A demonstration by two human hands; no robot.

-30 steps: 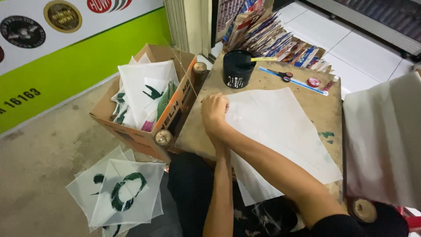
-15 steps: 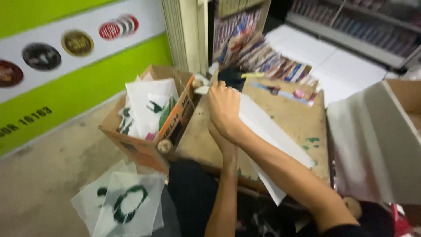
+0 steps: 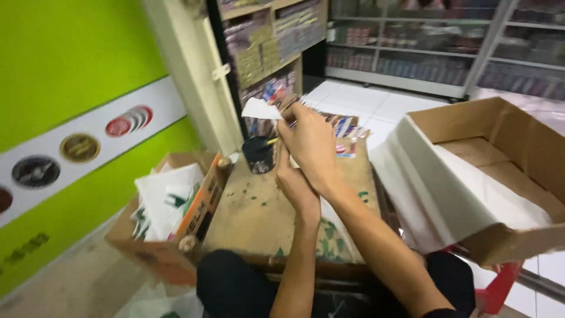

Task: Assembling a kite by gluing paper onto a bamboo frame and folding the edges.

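Both hands are raised above the wooden work board (image 3: 259, 212). The right hand (image 3: 312, 150) is uppermost, with its fingers (image 3: 291, 126) curled closed around the edge of a white sheet (image 3: 262, 109). Only one corner of the sheet projects to the left of the fingertips; the remainder is hidden behind the hand. The left hand (image 3: 294, 185) sits directly below the right hand and touches it. Its fingers are turned away from the camera, so their spread and any hold cannot be determined.

A black pot (image 3: 259, 154) stands on the board just below and to the left of the fingers, with a yellow-handled tool in it. Green stains mark the board surface beneath the hands. Well to the left of the fingers, a cardboard box (image 3: 176, 253) holds white sheets bearing dark green prints. To the right of the fingers, a larger open cardboard box (image 3: 518, 141) is lined with plain white sheets. Stocked shelves stand beyond the fingertips.
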